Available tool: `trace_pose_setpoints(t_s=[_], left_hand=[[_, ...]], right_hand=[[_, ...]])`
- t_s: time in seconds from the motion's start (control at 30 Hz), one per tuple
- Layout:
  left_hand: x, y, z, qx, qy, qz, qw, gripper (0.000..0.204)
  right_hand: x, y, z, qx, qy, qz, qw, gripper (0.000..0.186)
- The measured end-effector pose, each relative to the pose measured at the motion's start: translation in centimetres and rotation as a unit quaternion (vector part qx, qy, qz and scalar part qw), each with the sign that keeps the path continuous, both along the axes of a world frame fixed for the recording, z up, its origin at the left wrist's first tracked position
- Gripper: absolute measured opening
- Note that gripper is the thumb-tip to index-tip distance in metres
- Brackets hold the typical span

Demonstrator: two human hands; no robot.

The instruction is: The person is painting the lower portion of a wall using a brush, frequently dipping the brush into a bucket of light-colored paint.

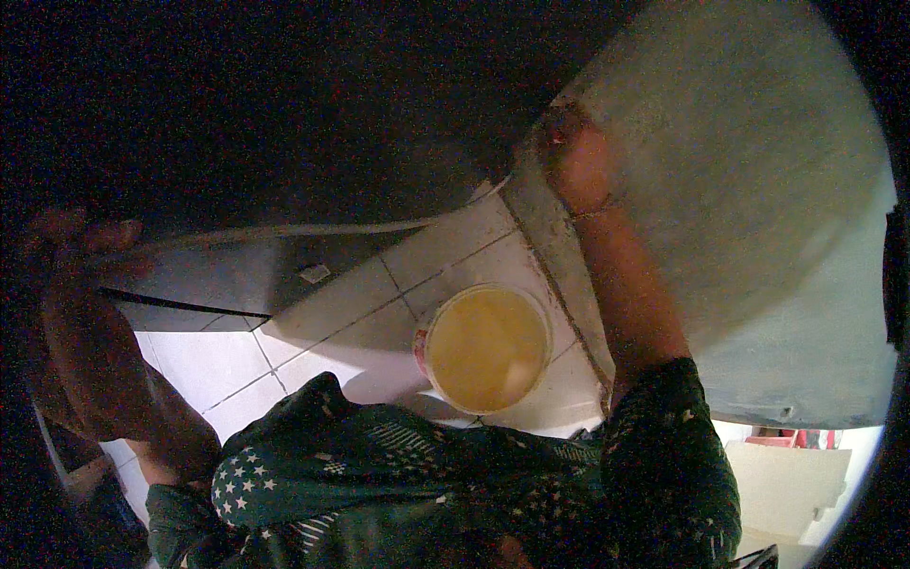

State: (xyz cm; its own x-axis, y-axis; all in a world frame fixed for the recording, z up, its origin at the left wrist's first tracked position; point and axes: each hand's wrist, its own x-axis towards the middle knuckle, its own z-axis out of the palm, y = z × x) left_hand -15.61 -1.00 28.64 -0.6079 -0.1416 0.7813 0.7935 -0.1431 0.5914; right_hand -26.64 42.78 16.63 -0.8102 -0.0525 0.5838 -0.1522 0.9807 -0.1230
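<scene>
Grip too shadowed to tell, the left hand (74, 245) is by a pale strip (341, 229), the right hand (578, 156) by the grey wall (758, 190), a plastic bucket (424, 358) near the tiled floor (227, 353)'s wall-side edge.

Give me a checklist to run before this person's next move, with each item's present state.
1. Bucket upright on the tiled floor: ok.
2. Bucket clear of both hands: ok; it stands between the forearms, untouched.
3. Left hand grip on the pale strip: cannot tell; the fingers are in shadow near its left end.
4. Right hand grip: cannot tell; its fingers blur into the dark.
5. Lighting at the hands: not ok; the upper left is nearly black.
</scene>
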Motion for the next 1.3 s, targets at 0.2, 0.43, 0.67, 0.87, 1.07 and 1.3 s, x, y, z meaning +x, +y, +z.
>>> trace_pose_setpoints(t_s=[0.2,0.43,0.67,0.87,1.07,1.3], left_hand=[[0.1,0.1,0.9,-0.03,0.024,0.016,0.999,0.032],[0.1,0.0,0.3,-0.041,0.03,0.037,0.998,0.025],[-0.9,-1.6,0.0,-0.104,0.072,0.038,0.991,0.021],[1.0,-0.9,0.6,-0.053,0.066,0.044,0.995,0.02],[1.2,0.7,1.7,-0.067,0.048,0.052,0.995,0.017],[0.7,0.5,0.4,-0.04,0.018,0.056,0.997,0.019]], right_hand=[[-4.5,4.9,-8.3,0.033,0.018,-0.046,0.998,0.02],[2.7,-1.3,2.0,-0.088,0.128,0.059,0.986,0.019],[1.2,2.0,-2.0,-0.053,0.095,0.034,0.994,0.008],[2.8,-0.2,0.0,-0.063,0.08,0.017,0.995,0.01],[-0.7,2.5,-3.1,0.002,0.013,-0.04,0.999,0.015],[2.7,-0.5,0.3,-0.138,0.028,0.005,0.99,0.018]])
